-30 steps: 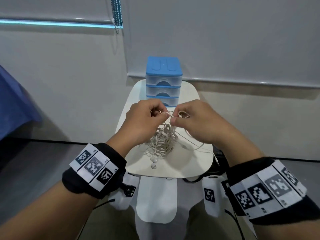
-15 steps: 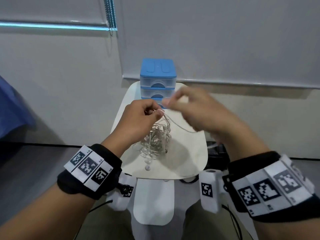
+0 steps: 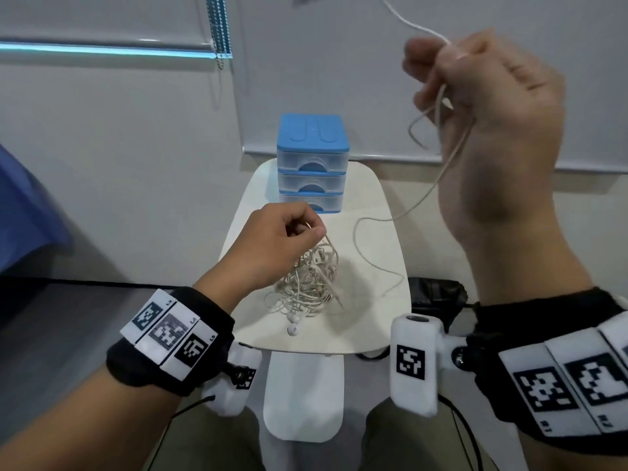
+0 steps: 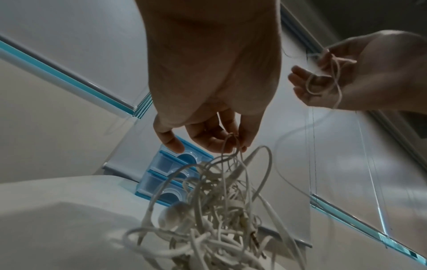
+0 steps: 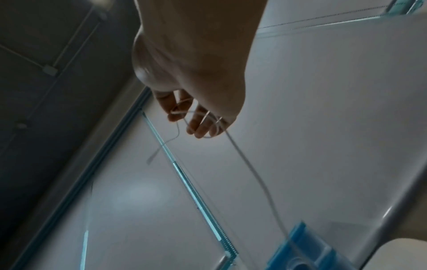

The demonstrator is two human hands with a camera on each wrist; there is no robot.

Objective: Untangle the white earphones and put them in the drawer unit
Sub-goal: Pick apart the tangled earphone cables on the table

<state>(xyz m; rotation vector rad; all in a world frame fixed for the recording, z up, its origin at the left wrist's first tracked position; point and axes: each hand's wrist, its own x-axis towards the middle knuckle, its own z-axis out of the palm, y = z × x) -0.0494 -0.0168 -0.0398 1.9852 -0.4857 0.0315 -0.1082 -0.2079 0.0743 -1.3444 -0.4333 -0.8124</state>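
Note:
A tangle of white earphones (image 3: pixel 307 280) (image 4: pixel 215 210) hangs over the small white table (image 3: pixel 370 321), its lower loops and an earbud (image 3: pixel 293 329) resting on the top. My left hand (image 3: pixel 289 232) (image 4: pixel 217 138) pinches the top of the tangle and holds it up. High at the right, my right hand (image 3: pixel 475 107) (image 5: pixel 196 117) grips one freed strand (image 3: pixel 424 195) (image 5: pixel 249 164), which runs down in a loose curve to the bundle; the strand's free end trails upward past the hand. The blue-topped drawer unit (image 3: pixel 312 164) stands at the table's far end with all three drawers closed.
A wall with roller blinds (image 3: pixel 407 79) and a bead chain (image 3: pixel 221 28) is behind the table. A blue cloth (image 3: pixel 23 212) shows at the left edge. A dark bag (image 3: pixel 435 297) sits on the floor right of the table.
My right hand has risen far up and to the right, drawing a long strand out of the tangle. My left hand has stayed over the table, holding the bundle.

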